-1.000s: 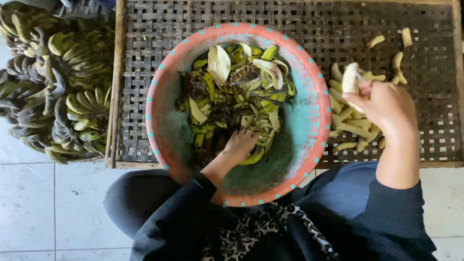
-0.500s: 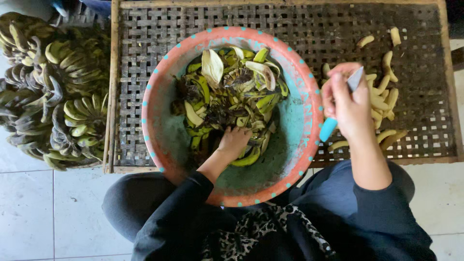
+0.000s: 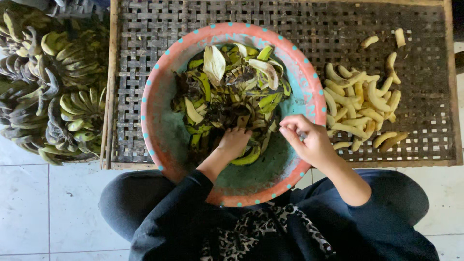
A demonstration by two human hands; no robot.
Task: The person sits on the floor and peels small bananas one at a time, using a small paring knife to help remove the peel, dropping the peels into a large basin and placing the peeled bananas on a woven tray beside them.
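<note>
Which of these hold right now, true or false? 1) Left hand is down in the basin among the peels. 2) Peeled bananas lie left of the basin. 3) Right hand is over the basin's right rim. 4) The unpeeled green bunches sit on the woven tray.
1) True: the left hand rests in the basin among the peels.
2) False: the peeled bananas lie right of it, on the woven tray.
3) True: the right hand is closed over that rim.
4) False: the green bunches sit left of the tray.

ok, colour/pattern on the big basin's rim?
The basin rim is salmon-pink with small turquoise dots spaced around it; the inside is worn teal. Only the head view shows it.
</note>
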